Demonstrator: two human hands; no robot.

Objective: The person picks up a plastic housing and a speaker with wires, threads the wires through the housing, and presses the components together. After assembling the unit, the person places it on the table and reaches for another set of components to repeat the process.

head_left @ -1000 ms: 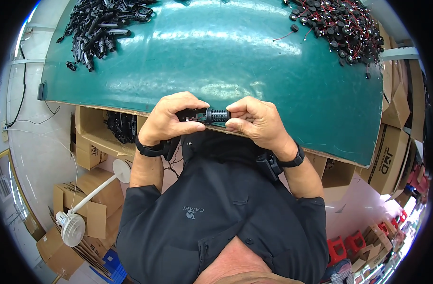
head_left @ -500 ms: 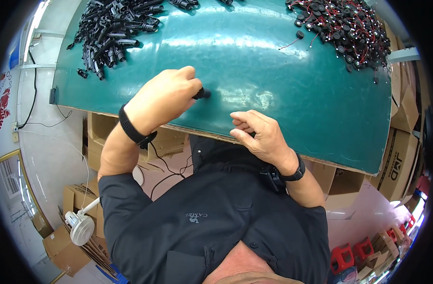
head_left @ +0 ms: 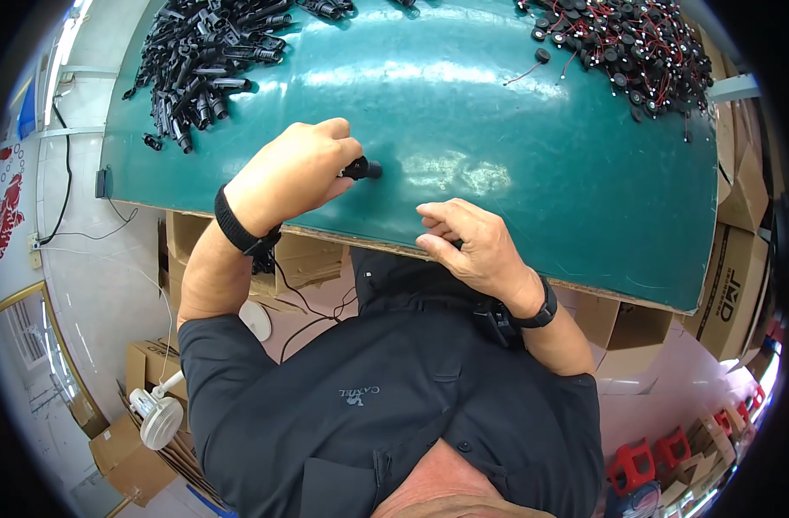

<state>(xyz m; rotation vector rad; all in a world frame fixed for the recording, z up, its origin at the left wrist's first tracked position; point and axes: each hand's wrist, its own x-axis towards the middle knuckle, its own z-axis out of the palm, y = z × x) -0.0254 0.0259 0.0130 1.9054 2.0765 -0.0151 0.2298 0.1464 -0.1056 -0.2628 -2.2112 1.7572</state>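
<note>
My left hand [head_left: 304, 173] is closed around a short black plastic tubular part [head_left: 364, 168], held just above or against the green table near its front edge. The round end of the part points right, and my fingers hide its other end. To the right, at the table's front edge, my right hand [head_left: 474, 244] has its fingers curled toward the thumb. A small dark bit shows in its palm, too covered to name. The hands are apart.
A heap of black plastic parts [head_left: 200, 69] covers the table's far left, with one loose piece [head_left: 152, 142] beside it. At the far right lies a pile of round black components with red wires [head_left: 623, 56]. Cardboard boxes [head_left: 729, 285] stand beyond the green table [head_left: 576, 207].
My left hand has turned slightly, and more of the black tubular part shows past its fingers. The right hand stays curled in nearly the same place.
</note>
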